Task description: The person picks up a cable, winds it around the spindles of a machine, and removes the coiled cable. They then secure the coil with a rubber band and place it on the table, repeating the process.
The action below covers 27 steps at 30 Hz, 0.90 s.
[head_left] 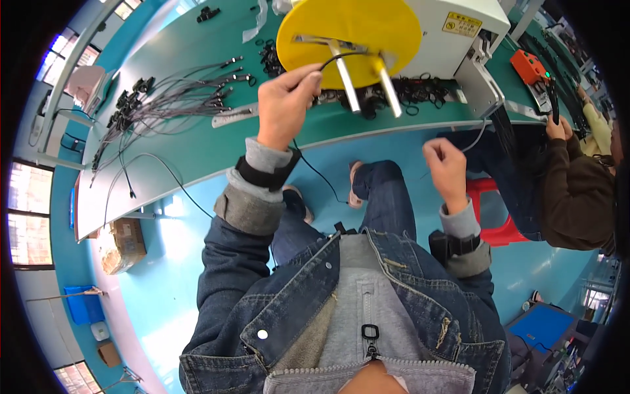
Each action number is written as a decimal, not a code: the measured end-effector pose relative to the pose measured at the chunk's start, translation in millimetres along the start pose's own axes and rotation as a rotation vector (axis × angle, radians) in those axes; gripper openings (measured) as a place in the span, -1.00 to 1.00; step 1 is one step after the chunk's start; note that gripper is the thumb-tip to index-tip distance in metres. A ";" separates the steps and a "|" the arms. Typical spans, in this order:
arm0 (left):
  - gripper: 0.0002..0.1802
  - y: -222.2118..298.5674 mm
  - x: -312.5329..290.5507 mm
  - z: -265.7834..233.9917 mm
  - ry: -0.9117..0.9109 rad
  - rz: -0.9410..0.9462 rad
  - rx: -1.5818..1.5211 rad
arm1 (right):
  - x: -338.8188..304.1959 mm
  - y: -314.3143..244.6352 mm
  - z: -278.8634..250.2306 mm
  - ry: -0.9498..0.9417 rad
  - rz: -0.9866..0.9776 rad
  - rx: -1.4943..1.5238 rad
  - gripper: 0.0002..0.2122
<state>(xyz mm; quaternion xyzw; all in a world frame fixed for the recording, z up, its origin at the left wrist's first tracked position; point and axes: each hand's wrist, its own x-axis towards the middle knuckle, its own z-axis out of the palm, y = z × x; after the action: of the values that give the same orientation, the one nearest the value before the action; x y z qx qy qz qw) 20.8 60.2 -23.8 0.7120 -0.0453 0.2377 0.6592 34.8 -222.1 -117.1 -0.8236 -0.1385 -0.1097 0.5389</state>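
The two hands are apart. The left hand (287,105) is raised at the near edge of the green worktop (203,141), its thumb and fingertips pinched on a black cable (338,58). From that pinch the cable arcs rightward to the pegs of a yellow disc (348,26), which stands just beyond the left hand; a blur hides where it meets the farther peg. Below the same hand, a black length with a small end piece hangs in front of the worktop.

The right hand (446,164) is lower and nearer the body, its fingers curled; whether it grips anything cannot be told. A thin grey cable (479,136) comes down close beside it from a metal bracket (478,82).

Two bright metal pegs (346,80) jut toward the person, to the right of the left hand. Under and behind them lie small black loops (420,92). Left of the left hand, a metal strip (233,117) lies near spread cables with connectors (170,98). To the right of the right hand are a red stool (495,235) and a seated co-worker (577,190).
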 end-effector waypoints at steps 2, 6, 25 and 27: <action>-0.77 3.8 -7.3 -2.9 0.009 -0.044 0.137 | -10.8 3.0 1.4 -0.039 0.020 -0.036 -0.92; -0.78 4.0 -22.8 -0.4 0.024 -0.012 0.075 | -25.4 -7.3 4.7 -0.083 0.041 0.023 -0.92; -0.76 -4.1 -55.3 10.6 0.018 0.220 0.346 | -26.9 2.0 28.0 -0.218 0.160 0.197 -0.90; -0.75 7.5 -49.4 16.7 0.022 0.332 0.414 | -26.5 -1.0 26.9 -0.228 0.154 0.197 -0.91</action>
<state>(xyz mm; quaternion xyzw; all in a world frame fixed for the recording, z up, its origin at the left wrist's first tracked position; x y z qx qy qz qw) -21.0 31.0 -36.9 0.8119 -0.1046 0.3545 0.4520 10.5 -199.9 -135.5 -0.7822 -0.1454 0.0399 0.6046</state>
